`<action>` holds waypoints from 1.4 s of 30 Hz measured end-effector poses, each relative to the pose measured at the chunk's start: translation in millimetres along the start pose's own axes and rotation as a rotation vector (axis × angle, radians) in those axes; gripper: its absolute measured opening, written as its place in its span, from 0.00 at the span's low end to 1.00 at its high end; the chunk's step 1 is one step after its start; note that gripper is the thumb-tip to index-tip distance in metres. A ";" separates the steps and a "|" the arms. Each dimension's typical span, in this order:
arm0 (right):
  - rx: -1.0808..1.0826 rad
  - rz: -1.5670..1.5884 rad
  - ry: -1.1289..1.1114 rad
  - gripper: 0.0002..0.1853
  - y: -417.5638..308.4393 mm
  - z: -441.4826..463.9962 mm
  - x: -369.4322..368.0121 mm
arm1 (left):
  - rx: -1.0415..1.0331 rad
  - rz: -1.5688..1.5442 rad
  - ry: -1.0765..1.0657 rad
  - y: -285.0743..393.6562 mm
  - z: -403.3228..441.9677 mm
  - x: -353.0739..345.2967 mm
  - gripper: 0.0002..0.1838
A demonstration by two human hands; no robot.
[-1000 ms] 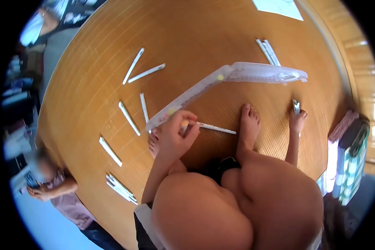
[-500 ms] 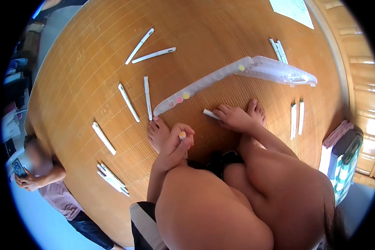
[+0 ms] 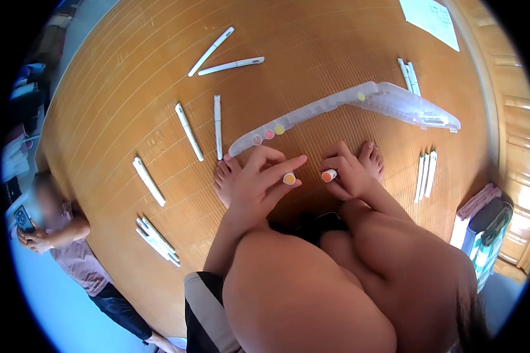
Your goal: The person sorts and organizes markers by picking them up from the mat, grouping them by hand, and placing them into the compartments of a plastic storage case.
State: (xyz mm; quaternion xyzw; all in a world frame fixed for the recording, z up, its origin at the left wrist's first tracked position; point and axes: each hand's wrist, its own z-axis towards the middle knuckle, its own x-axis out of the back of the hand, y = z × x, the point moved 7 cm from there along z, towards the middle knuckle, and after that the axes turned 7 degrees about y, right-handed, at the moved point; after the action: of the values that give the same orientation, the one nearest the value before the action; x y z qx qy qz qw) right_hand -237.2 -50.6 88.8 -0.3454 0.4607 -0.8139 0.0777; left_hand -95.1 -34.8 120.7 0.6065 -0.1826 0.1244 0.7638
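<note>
Left hand: The left hand has its thumb and fingers bent round a yellow-orange pen. One finger sticks out above it. I can see the round end, but the hand hides most of the rest.
Right hand: The right hand grips a red-orange pen in curled fingers. The bright end peeks out, and its back part is tucked away.
Gap: The two pens are near each other, not touching.
Clear case: Just past the fingertips of both hands is a see-through case. Pink and yellow dots show ahead of the left fingers, and one more yellow dot shows ahead of the right. I can't make out what else is inside.
Right side: Three pens lie right of the right fingers. Farther ahead, two pens are partly behind the case.
Left side: Five white pens are spread left of and ahead of the left fingers. A bunch of pens, too squashed together to count, lies farther back.
Paper: Far past the right fingers, a paper is cut off, its marks too small to read.
</note>
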 end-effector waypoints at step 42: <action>-0.073 -0.054 0.513 0.12 27.5 32.2 -10.1 | -0.117 0.236 0.366 13.9 -11.2 26.2 0.10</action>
State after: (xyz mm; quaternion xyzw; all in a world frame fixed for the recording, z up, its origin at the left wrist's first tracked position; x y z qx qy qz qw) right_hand -214.5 -84.0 72.5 -0.1426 0.4852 -0.8594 -0.0758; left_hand -75.8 -21.5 142.0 0.5028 -0.1174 0.3102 0.7982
